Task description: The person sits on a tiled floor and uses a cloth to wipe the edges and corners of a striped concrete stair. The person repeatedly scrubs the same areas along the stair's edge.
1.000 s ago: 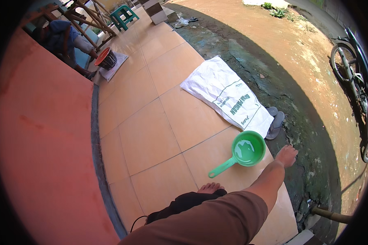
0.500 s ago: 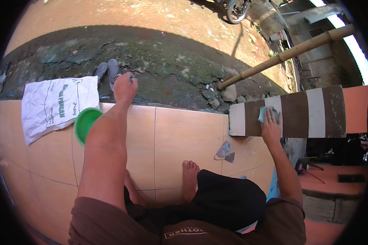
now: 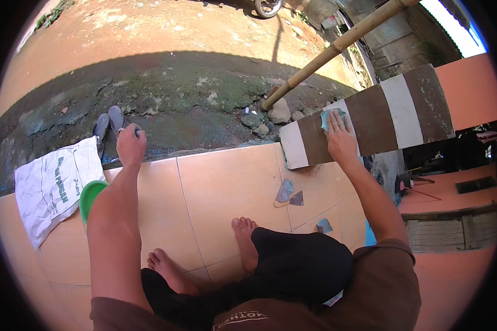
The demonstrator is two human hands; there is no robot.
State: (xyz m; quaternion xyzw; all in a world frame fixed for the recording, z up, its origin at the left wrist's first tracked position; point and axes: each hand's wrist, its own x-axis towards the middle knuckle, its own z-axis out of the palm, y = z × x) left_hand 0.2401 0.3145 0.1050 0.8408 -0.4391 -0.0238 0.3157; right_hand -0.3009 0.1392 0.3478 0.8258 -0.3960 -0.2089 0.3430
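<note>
My right hand (image 3: 342, 138) lies with fingers extended over a folded teal piece of sandpaper (image 3: 330, 117), pressing it to a brown-and-white striped low wall (image 3: 373, 113). The sandpaper sits near the wall's far edge, where a brown stripe meets a white one. My left arm reaches forward, and my left hand (image 3: 131, 146) is closed around something small and dark that I cannot make out. Below that hand, a green basin (image 3: 91, 199) is partly covered by my forearm. Grey sandpaper scraps (image 3: 284, 193) and another bluish piece (image 3: 324, 225) lie on the tiles.
A white printed sack (image 3: 55, 187) lies left of the basin. Grey sandals (image 3: 116, 117) rest on mossy ground beyond the tile edge. A bamboo pole (image 3: 337, 48) slants up beside stones (image 3: 279, 111). My bare feet (image 3: 246, 237) stand on the tiled floor (image 3: 226, 182).
The view has turned, shifting the scene leftward. My right hand has slid the sandpaper toward the wall's far edge. My left hand stays closed, and more of the bluish piece on the floor shows.
</note>
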